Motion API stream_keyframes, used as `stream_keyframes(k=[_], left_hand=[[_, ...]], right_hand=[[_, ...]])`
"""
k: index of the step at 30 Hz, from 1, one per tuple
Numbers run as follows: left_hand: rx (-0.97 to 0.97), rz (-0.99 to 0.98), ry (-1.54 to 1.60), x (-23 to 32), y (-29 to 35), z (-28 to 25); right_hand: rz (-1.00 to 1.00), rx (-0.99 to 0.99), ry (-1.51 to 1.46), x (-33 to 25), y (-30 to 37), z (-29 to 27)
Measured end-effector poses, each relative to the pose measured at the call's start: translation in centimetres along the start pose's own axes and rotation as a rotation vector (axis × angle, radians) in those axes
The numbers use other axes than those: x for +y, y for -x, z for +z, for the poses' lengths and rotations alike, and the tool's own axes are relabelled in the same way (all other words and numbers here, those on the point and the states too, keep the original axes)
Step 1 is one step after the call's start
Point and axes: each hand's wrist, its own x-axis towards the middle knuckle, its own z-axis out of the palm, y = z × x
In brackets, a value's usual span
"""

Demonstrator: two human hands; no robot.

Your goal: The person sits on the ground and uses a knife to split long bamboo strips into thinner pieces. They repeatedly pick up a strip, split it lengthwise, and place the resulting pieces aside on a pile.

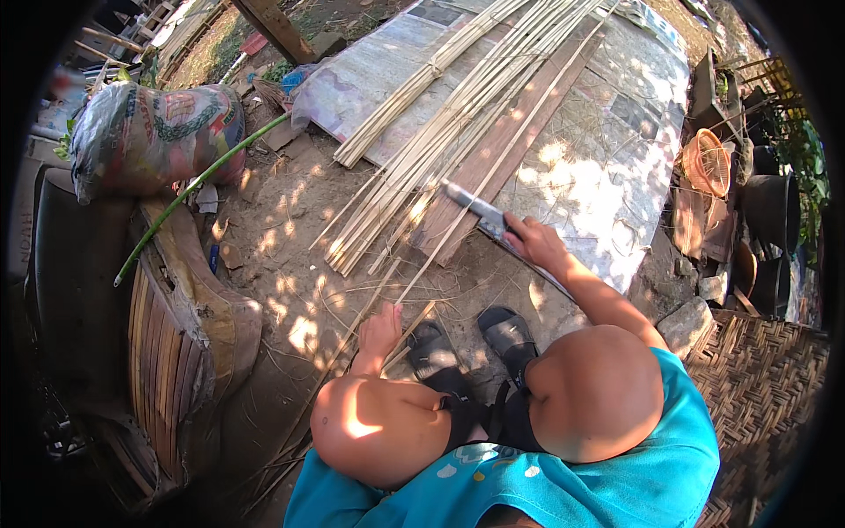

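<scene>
My left hand [380,333] is closed around the near end of a thin pale bamboo strip [428,260], just in front of my left knee. The strip runs away from me over a long brown wooden board [518,157]. In my right hand [539,242] is a knife [475,204] with a broad grey blade and a dark handle. Its blade lies across the strip above the board, pointing to the left. Beside the board lie several long pale bamboo strips [440,150], and a separate tied bundle [400,104] sits to their left.
A printed sheet [607,167] covers the ground under the board. To the left are a stuffed sack [158,132], a green stalk [198,180] and a worn piece of furniture [176,352]. At right are an orange basket [707,163], a stone [686,326] and a woven bamboo mat [761,387].
</scene>
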Motion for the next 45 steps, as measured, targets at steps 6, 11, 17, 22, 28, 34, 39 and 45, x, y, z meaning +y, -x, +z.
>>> stream_keyframes(k=[6, 11, 17, 22, 28, 34, 39, 45], left_hand=[[0.070, 0.080, 0.244, -1.4, -1.7, 0.9], [-0.091, -0.042, 0.515, -0.1, -3.4, 0.0], [-0.208, -0.175, 0.545, -5.1, -1.4, 2.9], [0.005, -0.043, 0.211, 2.3, -2.8, 0.0], [-0.115, -0.296, -0.043, -4.2, 5.0, 0.8], [-0.231, -0.402, 0.292, -3.4, 7.1, -4.3], [-0.099, -0.376, 0.194, -8.5, 10.4, -1.9], [0.132, -0.208, 0.212, -4.5, 4.6, -0.6]], right_hand=[[0.429, 0.122, 0.095, 7.9, -5.2, -6.8], [0.095, -0.008, -0.040, -1.7, -0.1, -1.0], [0.445, 0.189, 0.060, 8.6, -5.2, -6.2], [0.088, -0.183, -0.146, -5.2, 2.6, -1.8], [0.479, 0.189, 0.084, 11.2, -3.5, -6.0], [0.105, 0.137, -0.104, 3.4, -1.9, -1.8], [0.243, 0.066, 0.016, 7.1, -4.9, -3.7], [-0.085, -0.130, -0.147, -3.2, -1.3, 1.8]])
